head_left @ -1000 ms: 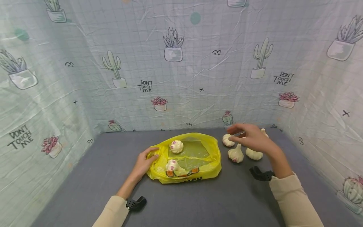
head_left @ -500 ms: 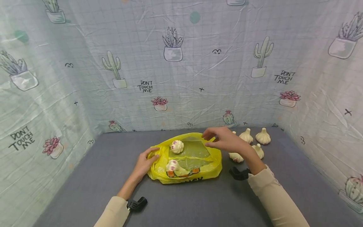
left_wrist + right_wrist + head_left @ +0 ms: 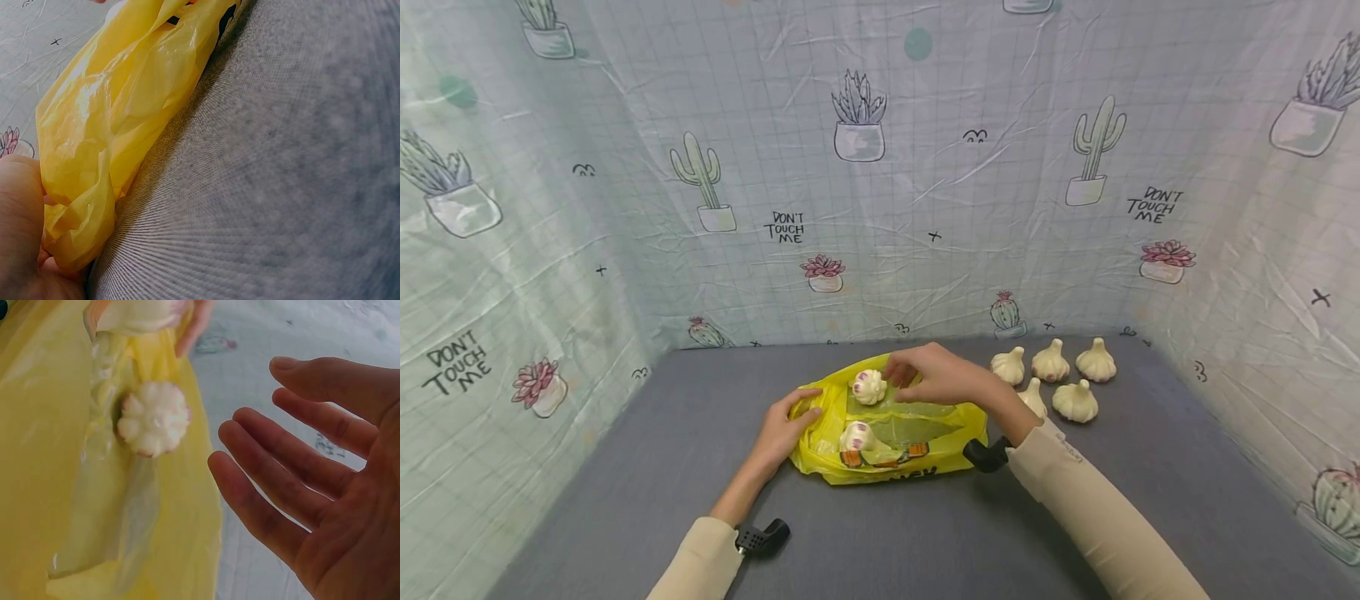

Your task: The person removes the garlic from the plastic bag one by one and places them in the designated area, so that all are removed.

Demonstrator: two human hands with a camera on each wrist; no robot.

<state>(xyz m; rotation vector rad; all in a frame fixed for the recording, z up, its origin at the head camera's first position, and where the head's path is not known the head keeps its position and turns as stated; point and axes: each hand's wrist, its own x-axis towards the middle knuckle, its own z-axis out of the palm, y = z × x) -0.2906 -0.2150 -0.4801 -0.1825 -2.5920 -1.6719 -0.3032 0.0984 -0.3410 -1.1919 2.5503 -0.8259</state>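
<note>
A yellow plastic bag [image 3: 889, 477] lies on the table with its mouth spread, two garlic bulbs inside. One garlic bulb [image 3: 868, 387] sits toward the back of the bag, the other garlic bulb [image 3: 856, 437] near the front side, partly under the film. My left hand [image 3: 784, 433] grips the bag's left edge; in the left wrist view the bunched yellow film sits between thumb and fingers. Over the bag's right half is my right hand [image 3: 942, 375], fingers spread and holding nothing, its fingertips just right of the back bulb. The right wrist view shows that bulb [image 3: 154, 419] apart from the fingers.
Several more garlic bulbs [image 3: 1075, 402] stand on the grey table [image 3: 880, 542] to the right of the bag, one partly covered by my right forearm. A patterned sheet [image 3: 895, 200] hangs behind and along both sides of the table.
My right hand has moved left from above the loose garlic bulbs to over the bag, uncovering those bulbs. The left hand and both bulbs in the bag have stayed put.
</note>
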